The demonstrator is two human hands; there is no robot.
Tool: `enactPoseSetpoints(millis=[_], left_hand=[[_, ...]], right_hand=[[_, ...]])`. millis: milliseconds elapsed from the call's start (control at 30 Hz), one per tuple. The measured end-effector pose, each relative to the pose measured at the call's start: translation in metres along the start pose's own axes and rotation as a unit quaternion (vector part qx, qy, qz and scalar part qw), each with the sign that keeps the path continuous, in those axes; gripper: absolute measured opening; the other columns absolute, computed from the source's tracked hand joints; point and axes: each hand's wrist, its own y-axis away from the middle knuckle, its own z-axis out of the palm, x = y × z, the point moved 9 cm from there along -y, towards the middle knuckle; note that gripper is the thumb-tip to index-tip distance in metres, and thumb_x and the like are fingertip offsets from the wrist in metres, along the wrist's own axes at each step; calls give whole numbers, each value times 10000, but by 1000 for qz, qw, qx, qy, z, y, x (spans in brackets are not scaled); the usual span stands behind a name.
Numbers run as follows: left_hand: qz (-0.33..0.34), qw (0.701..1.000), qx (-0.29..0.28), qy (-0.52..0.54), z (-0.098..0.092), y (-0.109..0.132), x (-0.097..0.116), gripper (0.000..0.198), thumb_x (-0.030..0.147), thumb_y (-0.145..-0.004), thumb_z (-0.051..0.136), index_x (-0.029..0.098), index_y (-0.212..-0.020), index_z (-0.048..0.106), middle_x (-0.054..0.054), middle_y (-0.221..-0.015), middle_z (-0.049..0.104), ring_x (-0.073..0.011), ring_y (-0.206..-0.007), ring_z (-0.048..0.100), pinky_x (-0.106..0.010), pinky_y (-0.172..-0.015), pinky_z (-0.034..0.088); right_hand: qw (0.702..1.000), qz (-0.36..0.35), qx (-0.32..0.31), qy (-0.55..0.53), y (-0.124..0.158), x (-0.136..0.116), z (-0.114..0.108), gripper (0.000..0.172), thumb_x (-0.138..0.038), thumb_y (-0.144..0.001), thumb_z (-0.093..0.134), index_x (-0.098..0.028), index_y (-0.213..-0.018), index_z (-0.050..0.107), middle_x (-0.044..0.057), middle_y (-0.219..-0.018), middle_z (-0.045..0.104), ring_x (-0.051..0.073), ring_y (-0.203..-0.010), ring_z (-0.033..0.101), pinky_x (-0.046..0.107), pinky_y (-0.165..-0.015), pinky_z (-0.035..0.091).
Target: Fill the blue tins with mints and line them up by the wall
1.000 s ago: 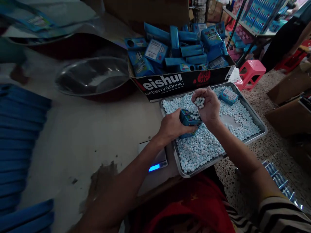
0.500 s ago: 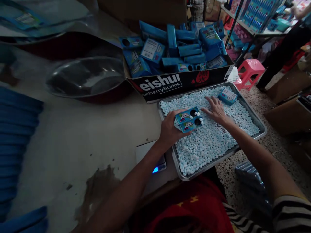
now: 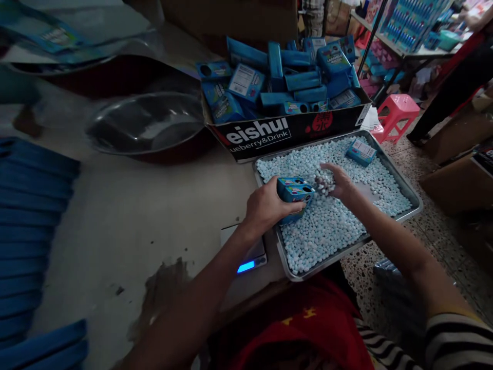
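Left hand [image 3: 265, 205] grips two small blue cardboard boxes [image 3: 295, 191] over the metal tray [image 3: 400, 177], round openings facing up so sweets can drop in. Right hand [image 3: 339, 184] cups a scoop of pale blue-white candies [image 3: 324, 180] right beside those openings.

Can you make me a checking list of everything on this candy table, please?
Surface: pale worn tabletop, dark stain near front edge.
Job's things: metal tray of pale blue candies; two small blue boxes.
Clutter: carton of blue boxes, metal bowl, digital scale, blue stacks.
Grippers: left hand grips the boxes; right hand cups candies.
Cables: nothing seen.
Surroundings: pink stool, shelves, another person.
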Motion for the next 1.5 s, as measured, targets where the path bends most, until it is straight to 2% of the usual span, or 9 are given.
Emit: enactPoseSetpoints(millis=[200,333,633,833,967,1133,1200,1333,1500], left_hand=[[10,997,-19,-72,0,3,20,622,630,-714,917,244,-1102,622,-109,-1057,793,-395,-1014,776,-352,-688,454],[3,998,-5,-69,-3,2,20,610,618,-708,920,251,-1082,606,-99,-1031,785,-402,-1003,774,-355,-684,447],[40,998,8,45,-1,0,12,607,621,-613,987,262,-933,616,-51,-880,752,-339,-824,750,-356,-653,490],[164,952,121,231,-2,-12,-8,779,594,-585,1035,262,-1181,660,-41,-1034,797,-328,-974,792,-422,-849,624],[198,909,164,328,8,-21,-24,845,657,-624,1019,262,-1259,627,-43,-1079,793,-292,-976,794,-426,-855,647],[260,906,157,295,6,-16,-16,837,667,-662,1010,255,-1288,637,-74,-1186,803,-300,-1043,810,-420,-900,661],[266,909,127,295,4,-11,-11,836,678,-683,995,255,-1309,639,-124,-1337,783,-337,-1192,792,-451,-1002,654],[242,923,104,281,-7,2,-9,781,614,-683,993,257,-1283,642,-138,-1402,758,-353,-1322,741,-469,-1115,611],[113,966,45,227,-2,4,-16,724,512,-640,1005,229,-1212,662,-67,-1104,816,-303,-1037,802,-406,-925,642]], right_hand=[[958,-206,-65,-190,54,-38,50,320,-500,-834,776,-243,-807,587,5,-822,676,149,-761,669,267,-682,582],[941,-304,-35,-146,77,-51,70,383,-576,-914,748,-250,-755,625,12,-826,664,165,-803,669,330,-823,597],[962,-269,-51,-20,49,-61,93,599,-856,-950,633,-263,-872,673,27,-881,697,165,-773,683,319,-722,568],[929,-338,-52,140,72,-70,40,403,-637,-1030,575,-288,-1150,739,56,-1296,784,260,-1265,721,484,-1133,553],[841,-398,87,356,100,-42,-31,250,-436,-957,635,-257,-1104,729,111,-1198,773,323,-1194,717,591,-1128,545],[638,-363,-137,665,117,38,6,897,-694,-873,851,-275,-1624,596,241,-1818,374,527,-1648,357,769,-1269,349],[616,-350,-149,690,100,39,16,841,-672,-886,856,-269,-1592,638,256,-1794,409,528,-1615,388,749,-1252,366],[726,-330,-60,600,37,-7,11,398,-397,-781,901,-214,-1119,797,190,-1255,763,391,-1195,667,540,-1063,529],[966,-206,72,139,4,-39,-16,341,-512,-745,824,-256,-877,642,-14,-786,632,186,-725,603,294,-642,455]])
